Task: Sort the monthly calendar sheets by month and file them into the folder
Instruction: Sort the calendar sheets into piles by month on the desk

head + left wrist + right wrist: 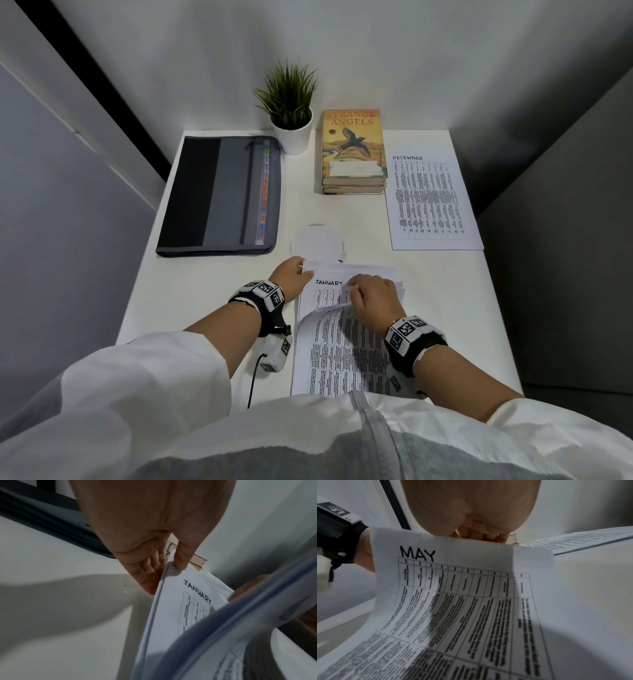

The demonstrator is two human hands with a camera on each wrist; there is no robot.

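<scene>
The left hand (292, 274) pinches the far left corner of the stack of calendar sheets (356, 274), thumb (181, 561) on top and the other fingers (150, 573) underneath, so that corner is lifted slightly off the white table (212, 291). The right hand (373, 294) sits on the near part of the same stack with its fingers curled down over the top edge of the MAY sheet (471, 588), which it holds bent up and toward the person; the right wrist view shows the sheet arching below the fingertips (488, 536), though how the thumb lies cannot be told. Under that raised sheet the JANUARY sheet (325, 291) lies exposed on the stack, its heading readable between the two hands. Both wrists wear black bands with white marker blocks. The stack lies at the near middle of the table, just in front of the person's white sleeves. Beyond it, touching its far edge, is a round white coaster (315, 240). The dark zip folder (219, 195) lies closed and flat at the far left of the table, well apart from the stack, with coloured tabs showing along its right side. The DECEMBER sheet (428, 202) lies alone, flat, on the far right. Between folder and DECEMBER sheet, against the back wall, stand a small potted plant (291, 113) in a white pot and two stacked books (352, 150), the top one titled Strange Angels.
</scene>
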